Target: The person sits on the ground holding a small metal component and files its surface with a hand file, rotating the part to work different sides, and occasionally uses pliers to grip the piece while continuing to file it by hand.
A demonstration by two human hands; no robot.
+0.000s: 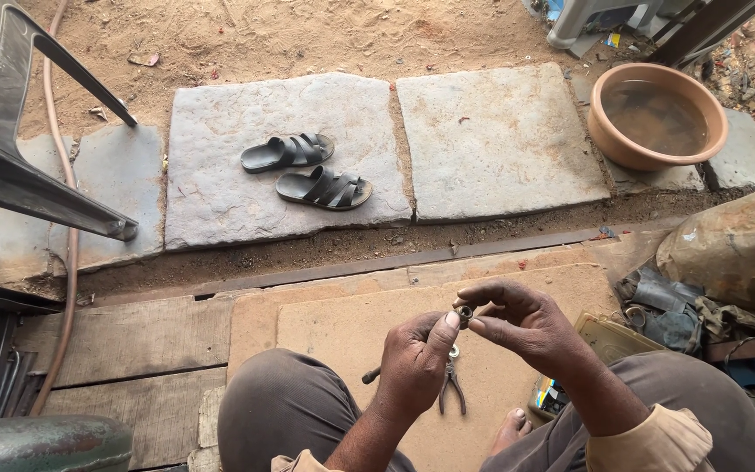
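My left hand is closed around a thin dark metal rod whose lower end sticks out below the fist. A small round metal part sits at the rod's top, pinched between the thumb of that hand and the fingertips of my right hand. Both hands meet above my knees. Small pliers lie on the brown board just below the hands.
A pair of black sandals lies on grey stone slabs ahead. A clay-coloured basin of water stands at the far right. A grey chair and a hose are on the left; cloth, a sack and clutter on the right.
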